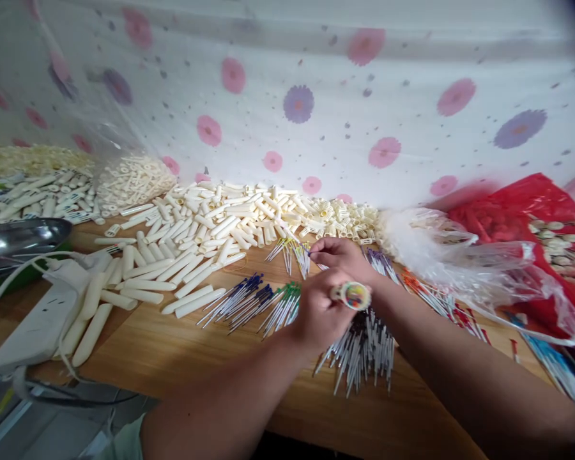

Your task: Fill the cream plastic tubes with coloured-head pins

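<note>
My left hand (319, 310) is closed around a cream plastic pen barrel (349, 295), its round end facing me with several coloured tips inside. Beyond it, my right hand (340, 257) pinches what looks like a pen refill, with a small bluish-purple tip at the fingertips; the rest is hard to make out. Just left of those fingertips lie yellow-tipped refills (287, 250). Blue-tipped refills (237, 297) and green-tipped refills (282, 306) fan out left of my left hand. Dark-tipped refills (361, 351) are heaped below it, and purple-tipped refills (383, 263) lie beyond my right wrist.
Cream pen barrels (196, 230) pile along the back of the wooden table (163, 345). At left are a white power strip (48, 313) and a metal scoop (23, 237). A clear plastic bag (426, 236), a red bag (522, 198), and orange-tipped, red-tipped and blue refills (556, 364) lie at right.
</note>
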`<state>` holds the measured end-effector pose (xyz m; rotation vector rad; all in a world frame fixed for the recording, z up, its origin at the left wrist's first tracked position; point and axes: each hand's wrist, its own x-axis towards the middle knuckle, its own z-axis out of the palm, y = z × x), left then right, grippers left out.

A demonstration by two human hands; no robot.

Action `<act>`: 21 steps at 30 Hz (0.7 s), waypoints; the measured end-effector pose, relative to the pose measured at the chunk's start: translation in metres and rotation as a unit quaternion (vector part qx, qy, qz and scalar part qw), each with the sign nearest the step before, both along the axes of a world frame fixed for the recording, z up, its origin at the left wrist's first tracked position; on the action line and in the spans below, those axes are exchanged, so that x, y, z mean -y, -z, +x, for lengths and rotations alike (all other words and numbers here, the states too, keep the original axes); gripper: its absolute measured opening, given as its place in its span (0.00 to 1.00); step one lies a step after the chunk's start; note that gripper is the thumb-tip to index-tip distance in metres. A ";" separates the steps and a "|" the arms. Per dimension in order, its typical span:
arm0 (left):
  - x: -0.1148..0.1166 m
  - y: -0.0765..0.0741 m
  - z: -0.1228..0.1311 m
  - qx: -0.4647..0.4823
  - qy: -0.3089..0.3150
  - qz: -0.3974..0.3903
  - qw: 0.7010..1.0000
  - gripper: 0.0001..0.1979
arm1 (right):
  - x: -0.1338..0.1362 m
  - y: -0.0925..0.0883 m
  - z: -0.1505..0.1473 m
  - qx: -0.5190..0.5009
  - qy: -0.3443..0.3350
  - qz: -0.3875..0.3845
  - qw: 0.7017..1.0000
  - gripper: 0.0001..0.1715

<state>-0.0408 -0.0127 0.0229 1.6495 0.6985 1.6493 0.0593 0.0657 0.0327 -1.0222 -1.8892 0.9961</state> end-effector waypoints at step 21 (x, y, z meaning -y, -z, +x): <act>-0.023 0.000 0.014 0.215 0.118 -0.329 0.912 0.15 | 0.073 0.018 0.071 0.034 0.044 0.463 0.884 0.15</act>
